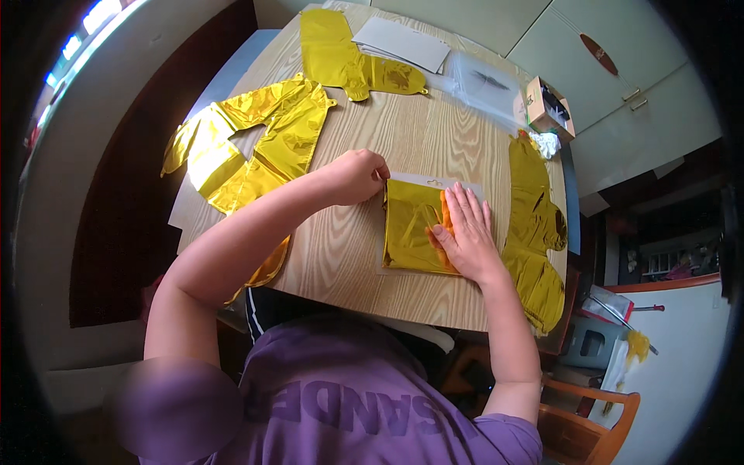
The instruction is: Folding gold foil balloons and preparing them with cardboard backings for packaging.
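A gold foil balloon (411,221), folded into a flat square, lies on a pale backing card (474,188) with a hang hole at its top edge. At the upper left corner of that square, my left hand (360,177) is closed in a pinch on the foil's edge; the fingertips are partly hidden. My right hand (470,236) rests flat on the right side of the foil, fingers stretched out. Orange reflections show in the foil beside it.
Unfolded gold foil balloons lie at the left (287,143), far side (329,50) and right edge (531,225) of the wooden table (349,256). White cards (399,43), clear plastic bags (484,85) and a small box (549,108) sit at the back. A wooden chair (597,434) stands lower right.
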Available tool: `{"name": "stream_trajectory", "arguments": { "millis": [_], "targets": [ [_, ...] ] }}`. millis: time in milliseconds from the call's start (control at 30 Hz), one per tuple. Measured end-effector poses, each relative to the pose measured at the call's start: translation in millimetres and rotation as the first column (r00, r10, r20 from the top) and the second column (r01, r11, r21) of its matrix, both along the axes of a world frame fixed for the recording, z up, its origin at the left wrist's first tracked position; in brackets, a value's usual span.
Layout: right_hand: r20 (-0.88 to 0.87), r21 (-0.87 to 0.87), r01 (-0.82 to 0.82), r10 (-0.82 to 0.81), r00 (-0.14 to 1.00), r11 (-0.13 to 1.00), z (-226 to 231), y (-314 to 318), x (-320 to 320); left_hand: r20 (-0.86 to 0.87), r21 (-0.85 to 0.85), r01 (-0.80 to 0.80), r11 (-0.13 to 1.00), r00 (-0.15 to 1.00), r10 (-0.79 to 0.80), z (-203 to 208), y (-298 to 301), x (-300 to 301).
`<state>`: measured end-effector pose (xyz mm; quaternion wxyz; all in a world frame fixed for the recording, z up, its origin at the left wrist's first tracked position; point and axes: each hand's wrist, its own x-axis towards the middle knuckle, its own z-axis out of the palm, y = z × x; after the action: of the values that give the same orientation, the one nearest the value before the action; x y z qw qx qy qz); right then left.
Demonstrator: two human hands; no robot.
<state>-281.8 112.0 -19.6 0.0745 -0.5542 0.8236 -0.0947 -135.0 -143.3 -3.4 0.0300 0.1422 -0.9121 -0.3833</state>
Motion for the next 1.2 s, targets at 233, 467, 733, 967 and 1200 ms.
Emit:
{"name": "stream_trajectory", "arguments": {
  "millis": [233,467,733,967,1200],
  "targets": [
    [-0.086,0.006,-0.012,0.012,0.996,1.000,-0.1,-4.5,2.4,0.234,0.206,-0.069,0.976,0.972,0.019,18.2,-3.3,-12.2],
    [0.096,-0.107,-0.083,0.094,0.991,0.991,15.7,-27.1,27.3,0.309,0.253,-0.076,0.964,0.951,-0.007,20.7,-5.8,-14.7],
    [0.049,-0.102,-0.079,0.084,0.995,0.992,-3.0,-37.2,28.2,0.365,0.393,-0.120,0.912,0.930,-0.035,15.9,-7.9,-19.3],
    [0.034,-0.090,-0.072,0.076,0.997,0.993,-3.7,-37.5,29.5,0.352,0.353,-0.165,0.921,0.935,0.033,7.9,-0.7,-20.3],
    [0.055,-0.110,-0.081,0.087,0.995,0.991,-6.3,-39.2,29.8,0.325,0.357,-0.197,0.913,0.943,0.077,5.9,1.9,-16.2]
  ]
}}
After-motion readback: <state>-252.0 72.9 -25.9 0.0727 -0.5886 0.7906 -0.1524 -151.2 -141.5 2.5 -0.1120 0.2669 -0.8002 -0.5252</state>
